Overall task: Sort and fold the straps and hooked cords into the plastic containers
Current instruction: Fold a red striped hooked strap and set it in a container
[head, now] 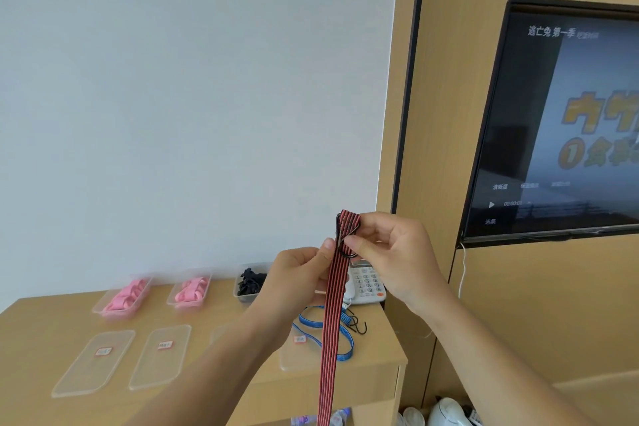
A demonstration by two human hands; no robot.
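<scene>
I have the flat red-and-black striped elastic cord (331, 315) held up in the air in front of me, well above the light wooden worktop (41, 328), its top end doubled over and its long tail hanging straight down past the worktop's front edge. My left hand (294, 278) pinches the band just below the fold, and my right hand (390, 252) pinches the folded top where the black metal hook (347, 252) sits against the stripes. The risk I see is the elastic: if either pinch slackens, the fold could spring open and the hook could flick toward my fingers. The hanging tail could also swing into the blue elastic cord with black hooks (340, 332) lying on the worktop beneath and snag on it, I judge. The clear plastic container of black straps (249, 282) stands just behind my left hand; dragging the cord across could tip it.
</scene>
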